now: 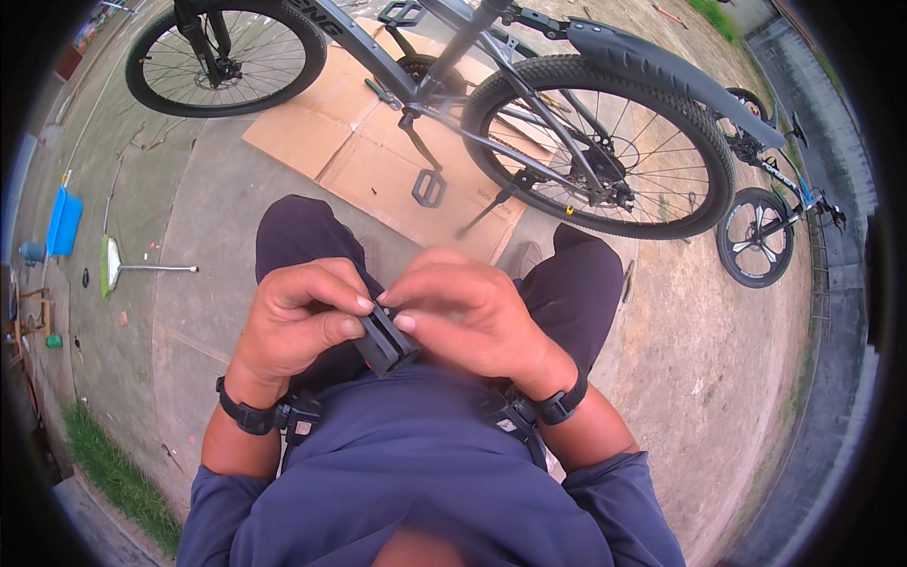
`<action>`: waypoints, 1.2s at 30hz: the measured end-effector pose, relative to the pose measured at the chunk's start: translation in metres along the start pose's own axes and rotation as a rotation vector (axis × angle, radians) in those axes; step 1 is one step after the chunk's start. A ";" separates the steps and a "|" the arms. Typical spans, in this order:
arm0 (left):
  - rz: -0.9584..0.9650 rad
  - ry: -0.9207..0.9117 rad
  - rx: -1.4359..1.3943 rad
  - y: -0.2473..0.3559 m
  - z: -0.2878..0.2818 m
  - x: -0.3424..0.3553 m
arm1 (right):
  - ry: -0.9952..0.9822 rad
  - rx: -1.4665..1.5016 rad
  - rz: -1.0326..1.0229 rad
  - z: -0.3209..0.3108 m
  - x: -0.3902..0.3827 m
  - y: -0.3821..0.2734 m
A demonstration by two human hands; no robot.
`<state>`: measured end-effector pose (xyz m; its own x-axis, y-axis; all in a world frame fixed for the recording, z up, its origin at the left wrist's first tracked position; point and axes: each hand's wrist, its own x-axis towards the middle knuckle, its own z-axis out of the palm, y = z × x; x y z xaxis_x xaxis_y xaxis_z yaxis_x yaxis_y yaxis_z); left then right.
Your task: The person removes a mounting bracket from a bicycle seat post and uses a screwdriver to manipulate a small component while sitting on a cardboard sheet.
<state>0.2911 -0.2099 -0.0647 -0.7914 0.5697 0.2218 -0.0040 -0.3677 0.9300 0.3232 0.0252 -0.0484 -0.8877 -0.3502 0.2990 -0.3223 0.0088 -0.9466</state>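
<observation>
Between both hands, over my lap, is a small black slotted object (383,345), probably plastic, too unclear to name. My left hand (298,317) grips its upper left side between thumb and fingertips. My right hand (463,317) is on its other side, thumb and forefinger pressed at the top end, with some blur on the fingers. Black straps with small boxy devices are on both wrists.
A grey bicycle (397,76) stands ahead on flattened cardboard (293,146), with a tool (383,93) on it. A blue bicycle (756,236) is at the right, before a concrete wall. At left lie a squeegee broom (111,265) and a blue plastic container (63,219).
</observation>
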 end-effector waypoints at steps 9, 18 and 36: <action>-0.023 -0.039 -0.049 -0.004 -0.001 0.000 | 0.006 -0.011 0.022 0.003 0.000 0.007; -0.038 -0.028 -0.072 -0.005 -0.001 -0.002 | -0.013 -0.018 0.036 0.002 0.000 0.003; -0.118 0.032 -0.110 -0.003 0.004 -0.001 | 0.037 0.105 0.115 0.004 -0.006 0.012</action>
<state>0.2944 -0.2061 -0.0665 -0.8003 0.5908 0.1024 -0.1635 -0.3793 0.9107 0.3258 0.0234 -0.0621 -0.9288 -0.3181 0.1903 -0.1834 -0.0516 -0.9817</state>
